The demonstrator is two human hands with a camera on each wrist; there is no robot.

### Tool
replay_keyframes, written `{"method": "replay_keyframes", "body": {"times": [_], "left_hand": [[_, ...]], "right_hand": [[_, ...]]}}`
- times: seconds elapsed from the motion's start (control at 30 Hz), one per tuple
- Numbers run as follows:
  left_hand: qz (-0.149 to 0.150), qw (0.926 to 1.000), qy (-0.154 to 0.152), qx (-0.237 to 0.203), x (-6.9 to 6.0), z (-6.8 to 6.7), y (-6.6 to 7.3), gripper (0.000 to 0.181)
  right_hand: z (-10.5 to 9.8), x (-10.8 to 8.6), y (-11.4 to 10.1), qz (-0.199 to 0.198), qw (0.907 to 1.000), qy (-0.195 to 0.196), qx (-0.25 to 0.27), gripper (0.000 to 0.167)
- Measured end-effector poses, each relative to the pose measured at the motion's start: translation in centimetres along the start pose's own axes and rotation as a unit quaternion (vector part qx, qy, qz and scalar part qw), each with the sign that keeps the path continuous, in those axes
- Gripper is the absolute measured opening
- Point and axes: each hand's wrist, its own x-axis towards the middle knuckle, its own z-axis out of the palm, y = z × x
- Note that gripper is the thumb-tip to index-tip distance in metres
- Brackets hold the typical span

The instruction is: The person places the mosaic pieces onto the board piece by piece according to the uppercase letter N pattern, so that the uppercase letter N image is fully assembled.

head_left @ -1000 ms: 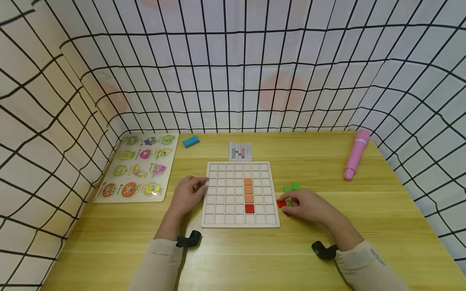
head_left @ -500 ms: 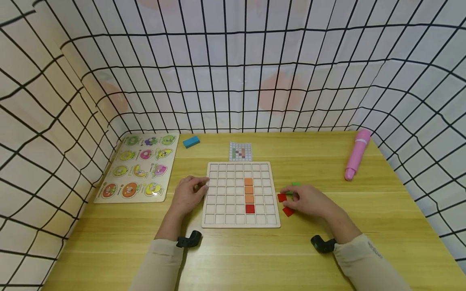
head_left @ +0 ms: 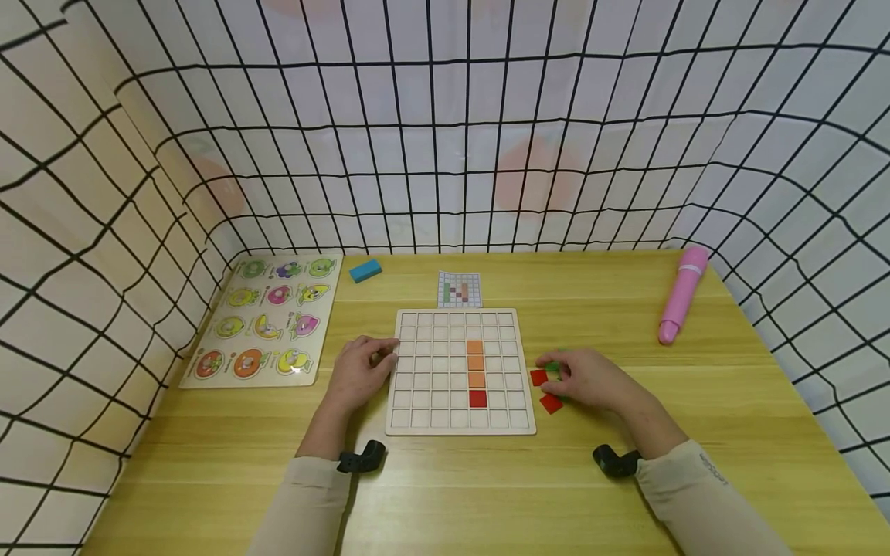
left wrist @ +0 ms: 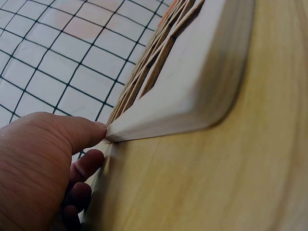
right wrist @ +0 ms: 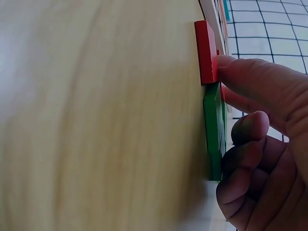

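Note:
A wooden grid board lies flat in the head view, with three orange tiles and one red tile in one column. My left hand touches the board's left edge with thumb and index finger; in the left wrist view the thumb meets the board's side. Right of the board, my right hand hovers low over loose tiles, thumb and index finger apart. Two red tiles show beside its fingertips. Green tiles lie partly hidden under it. The right wrist view shows the thumb against a red tile.
A small printed pattern card lies behind the board. A fruit puzzle board is at the left, with a blue block near it. A pink pen-shaped object lies at the right. A black-lined grid cloth surrounds the table.
My right hand has moved slightly up and away from the red tiles, uncovering them and covering more of the green ones. The left hand stays on the board's edge.

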Motion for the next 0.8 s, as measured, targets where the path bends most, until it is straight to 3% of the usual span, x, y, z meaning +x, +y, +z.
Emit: {"method": "replay_keyframes", "body": {"times": [0.47,0.8], "left_hand": [[-0.002,1.0,0.004,0.002,0.16,0.24,-0.33,0.03],[-0.003,1.0,0.002,0.0,0.07,0.11,-0.07,0.03]], "right_hand": [[0.17,0.56,0.53,-0.006,0.9998,0.007,0.019,0.045],[0.11,0.53,0.37,0.0,0.9996,0.002,0.029,0.041]]}}
